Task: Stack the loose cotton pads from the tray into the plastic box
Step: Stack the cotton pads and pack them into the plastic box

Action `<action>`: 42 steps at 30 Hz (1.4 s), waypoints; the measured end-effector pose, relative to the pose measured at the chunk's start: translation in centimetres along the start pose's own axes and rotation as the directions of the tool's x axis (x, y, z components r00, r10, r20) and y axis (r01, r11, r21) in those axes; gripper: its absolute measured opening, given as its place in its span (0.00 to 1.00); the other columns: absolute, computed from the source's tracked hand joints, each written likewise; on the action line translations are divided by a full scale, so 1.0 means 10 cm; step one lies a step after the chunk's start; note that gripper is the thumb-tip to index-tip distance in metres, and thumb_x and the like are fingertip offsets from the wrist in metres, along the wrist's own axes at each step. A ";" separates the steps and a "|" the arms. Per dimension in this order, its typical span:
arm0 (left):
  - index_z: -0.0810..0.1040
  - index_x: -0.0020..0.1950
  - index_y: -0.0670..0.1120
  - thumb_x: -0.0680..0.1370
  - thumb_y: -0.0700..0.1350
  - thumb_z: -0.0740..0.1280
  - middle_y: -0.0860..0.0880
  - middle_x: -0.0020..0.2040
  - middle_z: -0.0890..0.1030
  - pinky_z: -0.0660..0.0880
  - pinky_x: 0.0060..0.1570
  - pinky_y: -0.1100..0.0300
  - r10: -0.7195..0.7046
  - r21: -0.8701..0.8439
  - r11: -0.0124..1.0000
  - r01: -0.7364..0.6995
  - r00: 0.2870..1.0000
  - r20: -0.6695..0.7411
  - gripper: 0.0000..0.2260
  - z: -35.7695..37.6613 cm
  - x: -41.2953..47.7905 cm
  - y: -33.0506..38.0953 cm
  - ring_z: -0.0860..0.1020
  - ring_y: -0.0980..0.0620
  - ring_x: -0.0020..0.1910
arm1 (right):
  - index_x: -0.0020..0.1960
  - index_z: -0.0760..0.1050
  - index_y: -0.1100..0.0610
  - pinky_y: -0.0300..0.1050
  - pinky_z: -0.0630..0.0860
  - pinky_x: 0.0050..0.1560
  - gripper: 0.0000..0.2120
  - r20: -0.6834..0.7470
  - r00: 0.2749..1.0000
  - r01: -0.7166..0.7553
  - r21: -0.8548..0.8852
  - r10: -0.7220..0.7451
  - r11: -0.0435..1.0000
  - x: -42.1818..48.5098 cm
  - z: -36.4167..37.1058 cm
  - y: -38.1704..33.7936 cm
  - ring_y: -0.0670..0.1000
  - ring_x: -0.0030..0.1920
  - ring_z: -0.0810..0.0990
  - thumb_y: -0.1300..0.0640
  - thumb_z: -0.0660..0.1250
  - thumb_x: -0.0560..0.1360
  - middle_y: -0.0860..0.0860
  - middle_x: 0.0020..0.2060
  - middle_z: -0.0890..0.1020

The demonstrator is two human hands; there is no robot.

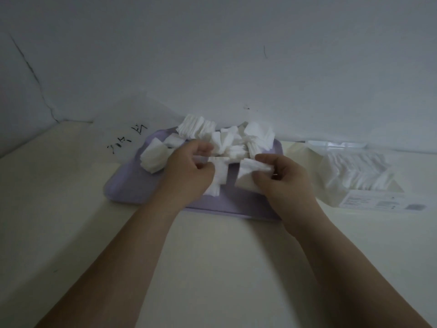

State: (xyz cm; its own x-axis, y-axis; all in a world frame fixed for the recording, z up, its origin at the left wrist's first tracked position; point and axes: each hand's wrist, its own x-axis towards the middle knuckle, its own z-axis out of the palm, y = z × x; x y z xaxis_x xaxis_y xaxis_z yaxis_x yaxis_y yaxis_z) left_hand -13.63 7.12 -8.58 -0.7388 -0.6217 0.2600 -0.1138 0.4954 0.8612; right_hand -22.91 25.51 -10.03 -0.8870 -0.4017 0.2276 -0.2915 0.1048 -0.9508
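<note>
On the lavender tray (132,185), with the loose cotton pads (227,138) heaped along its far side, our left hand (186,171) pinches a small stack (217,178) with its long side running toward us. Just beside it, our right hand (286,176) clamps a second stack (248,176) held aslant. The plastic box (369,200), part filled, sits off the tray to the right, so we judge the right hand nearer and the carry rightward.

Black scribbles (127,138) lie where cream table (71,221) meets cracked wall (212,55).
</note>
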 end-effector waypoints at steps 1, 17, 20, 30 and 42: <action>0.77 0.54 0.57 0.77 0.40 0.71 0.55 0.53 0.82 0.77 0.49 0.60 -0.001 0.077 0.997 0.002 1.000 -0.022 0.12 0.00 0.04 -0.05 0.82 0.52 0.51 | 0.54 0.82 0.45 0.45 0.83 0.49 0.15 -0.010 1.000 -0.019 0.039 0.019 0.999 0.00 0.00 0.01 0.45 0.44 0.85 0.65 0.71 0.76 0.45 0.43 0.87; 0.82 0.45 0.50 0.76 0.46 0.74 0.56 0.36 0.80 0.71 0.36 0.63 -0.046 0.204 0.979 -0.003 0.972 0.232 0.03 0.11 0.02 -0.08 0.76 0.59 0.33 | 0.51 0.81 0.48 0.54 0.87 0.47 0.13 0.018 0.994 -0.109 0.237 0.108 0.965 0.03 0.02 0.00 0.53 0.51 0.87 0.66 0.72 0.77 0.51 0.50 0.85; 0.80 0.41 0.51 0.76 0.46 0.75 0.56 0.31 0.78 0.68 0.31 0.65 -0.025 0.169 0.986 -0.009 0.980 0.200 0.06 0.10 -0.01 -0.06 0.73 0.63 0.27 | 0.52 0.82 0.48 0.53 0.86 0.48 0.12 0.017 0.993 -0.117 0.232 0.117 0.966 0.03 0.02 0.02 0.54 0.52 0.87 0.65 0.72 0.77 0.53 0.51 0.86; 0.82 0.45 0.46 0.78 0.42 0.74 0.55 0.35 0.80 0.69 0.32 0.66 -0.092 -0.359 0.926 0.118 0.992 0.087 0.03 -0.03 -0.01 0.08 0.73 0.58 0.31 | 0.49 0.83 0.48 0.63 0.83 0.55 0.07 -0.056 0.994 -0.092 0.100 0.098 0.991 0.02 0.02 0.02 0.55 0.47 0.87 0.59 0.73 0.75 0.49 0.42 0.88; 0.78 0.60 0.48 0.76 0.32 0.74 0.50 0.46 0.87 0.72 0.38 0.62 -0.062 -0.550 0.807 0.216 0.957 0.284 0.18 0.03 -0.11 0.18 0.79 0.52 0.44 | 0.54 0.80 0.55 0.63 0.85 0.54 0.09 0.030 0.990 -0.142 0.242 0.139 0.960 -0.01 -0.01 -0.08 0.57 0.48 0.88 0.63 0.76 0.76 0.53 0.44 0.89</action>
State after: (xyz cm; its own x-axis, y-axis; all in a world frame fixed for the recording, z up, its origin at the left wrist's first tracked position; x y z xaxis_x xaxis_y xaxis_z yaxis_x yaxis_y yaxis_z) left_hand -13.20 8.87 -7.50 -0.8887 -0.4530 0.0710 0.1138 -0.0678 0.9912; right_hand -22.59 25.60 -9.23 -0.9078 -0.4103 0.0869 -0.0672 -0.0623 -0.9958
